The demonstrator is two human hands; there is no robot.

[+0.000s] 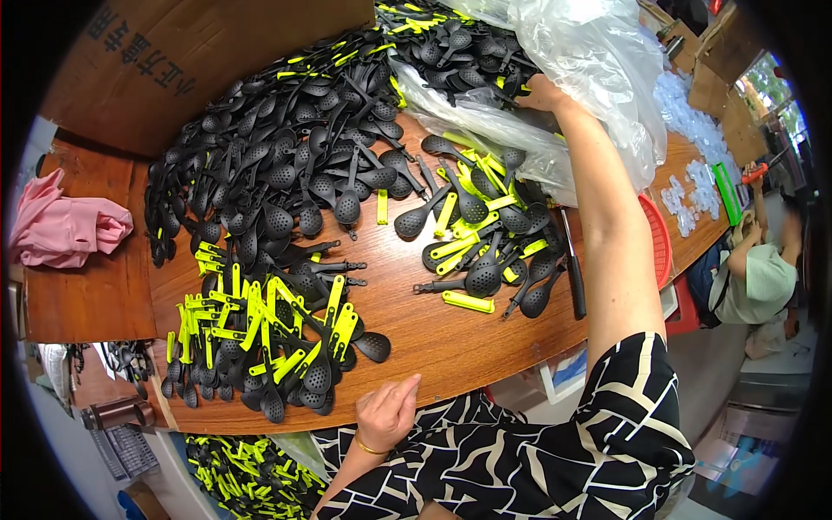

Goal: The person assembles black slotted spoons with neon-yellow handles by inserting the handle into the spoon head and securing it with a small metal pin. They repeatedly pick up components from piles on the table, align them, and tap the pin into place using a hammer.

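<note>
My right arm stretches to the far side of the table. There my right hand point(542, 94) is at a clear plastic bag point(598, 61), beside black spoons point(455, 52) heaped in its opening; its fingertips are hidden. My left hand point(387, 414) is loosely closed at the near table edge, fingers curled, with nothing visible in it. A large heap of black spoon heads point(277, 178), many perforated, covers the far left. Nearer, yellow-green handles point(260, 316) lie on a pile of black spoons. A smaller mixed pile of spoons point(485, 269) and handles sits between my arms.
A cardboard box point(208, 65) stands behind the heap, with a pink cloth point(74, 221) at left. A black-handled tool point(575, 286) and red basket point(657, 243) are by my right arm. Clear plastic pieces point(693, 195) lie beyond. Another person point(754, 282) sits at right.
</note>
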